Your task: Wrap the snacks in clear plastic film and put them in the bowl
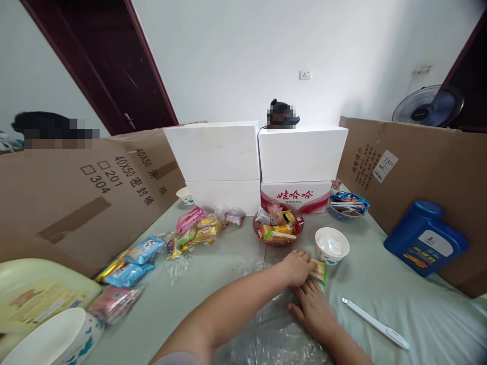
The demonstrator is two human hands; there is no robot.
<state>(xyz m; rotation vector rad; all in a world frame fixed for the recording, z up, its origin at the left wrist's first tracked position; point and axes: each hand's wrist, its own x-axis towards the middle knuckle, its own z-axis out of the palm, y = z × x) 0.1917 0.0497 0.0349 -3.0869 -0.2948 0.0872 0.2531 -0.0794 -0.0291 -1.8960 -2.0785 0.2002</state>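
Note:
My left hand [299,267] reaches across from the left, its fingers curled over a small wrapped biscuit packet [318,271] with a green edge. Just below it, my right hand [315,310] lies palm down with fingers stretched out, over a clear plastic sheet [277,329]. Its fingertips meet the left hand near the packet, and whether they touch the packet is hidden. Behind the hands stands a reddish-brown bowl [255,234] holding several wrapped snacks. A white paper bowl [344,246] with clear plastic inside is right beside the packet.
Wrapped snacks [207,230] lie left of the bowl, with blue packets [131,271] nearer me. A white paring tool [375,322] and blue jug [424,238] are right. White boxes [222,152] and cardboard panels [125,187] wall the table; two people's heads show behind.

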